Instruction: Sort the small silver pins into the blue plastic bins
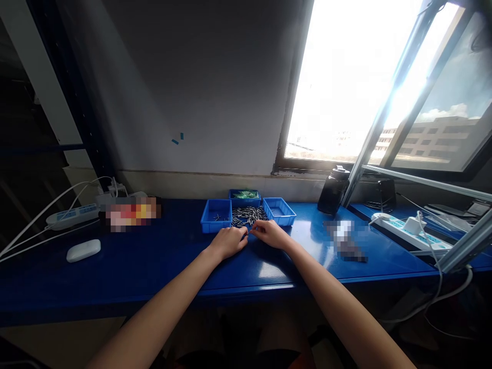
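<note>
My left hand (229, 243) rests at the table's middle with thumb and fingers pinched together. Facing it, my right hand (271, 234) is closed in a pinch, its fingertips almost meeting the left ones. Something thin and small shows between the fingertips, too small to name. Just beyond the hands lies a pile of small metal pieces (249, 213), like screws or pins. A blue bin (209, 225) with a few small pieces in it stands left of the pile. To the right is another blue bin (282, 220), and behind is a third (234, 198) holding green plastic packaging.
A black bottle (332, 190) stands by the window at the right. Power strips lie at the left (73, 217) and right (407, 230), with white cables. A white oval case (83, 250) sits on the blue table (154, 271). A metal frame (384, 118) rises at the right.
</note>
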The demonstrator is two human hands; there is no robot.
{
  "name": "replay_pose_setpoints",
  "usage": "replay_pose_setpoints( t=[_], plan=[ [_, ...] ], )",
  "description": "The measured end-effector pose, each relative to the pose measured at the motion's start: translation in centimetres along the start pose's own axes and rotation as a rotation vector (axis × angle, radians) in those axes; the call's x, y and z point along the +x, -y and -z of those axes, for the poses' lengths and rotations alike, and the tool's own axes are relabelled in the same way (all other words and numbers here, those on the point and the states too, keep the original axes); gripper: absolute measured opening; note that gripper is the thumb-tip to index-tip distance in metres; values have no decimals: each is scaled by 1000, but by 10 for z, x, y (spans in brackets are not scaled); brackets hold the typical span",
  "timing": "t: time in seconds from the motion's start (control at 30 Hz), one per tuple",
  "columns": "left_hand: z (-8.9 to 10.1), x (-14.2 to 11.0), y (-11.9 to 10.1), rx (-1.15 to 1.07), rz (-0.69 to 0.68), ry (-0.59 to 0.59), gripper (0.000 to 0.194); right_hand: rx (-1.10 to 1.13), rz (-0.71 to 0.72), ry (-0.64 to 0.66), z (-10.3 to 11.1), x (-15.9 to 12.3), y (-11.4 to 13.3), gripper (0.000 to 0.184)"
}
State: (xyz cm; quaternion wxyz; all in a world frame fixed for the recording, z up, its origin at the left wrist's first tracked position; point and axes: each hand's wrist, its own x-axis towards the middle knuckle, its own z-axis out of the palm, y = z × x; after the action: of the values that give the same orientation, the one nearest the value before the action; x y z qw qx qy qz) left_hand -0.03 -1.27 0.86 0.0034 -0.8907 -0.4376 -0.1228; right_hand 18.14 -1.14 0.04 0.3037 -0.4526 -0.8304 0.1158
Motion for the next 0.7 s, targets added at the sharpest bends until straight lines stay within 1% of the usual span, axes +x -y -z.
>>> replay_pose_setpoints(
  t=[0.13,0.43,0.57,0.7],
  plan=[
    [0,0,-1,5,-10,-10,28,6,6,-10,1,-1,0,17],
    [3,-1,-3,9,46,-22,27,-2,17,-4,3,-1,2,16],
    [2,0,-1,7,63,-30,25,-31,13,24,2,-2,-1,15],
    [3,0,-1,-12,61,-73,25,-64,27,58,-1,-2,-5,15]
  ],
)
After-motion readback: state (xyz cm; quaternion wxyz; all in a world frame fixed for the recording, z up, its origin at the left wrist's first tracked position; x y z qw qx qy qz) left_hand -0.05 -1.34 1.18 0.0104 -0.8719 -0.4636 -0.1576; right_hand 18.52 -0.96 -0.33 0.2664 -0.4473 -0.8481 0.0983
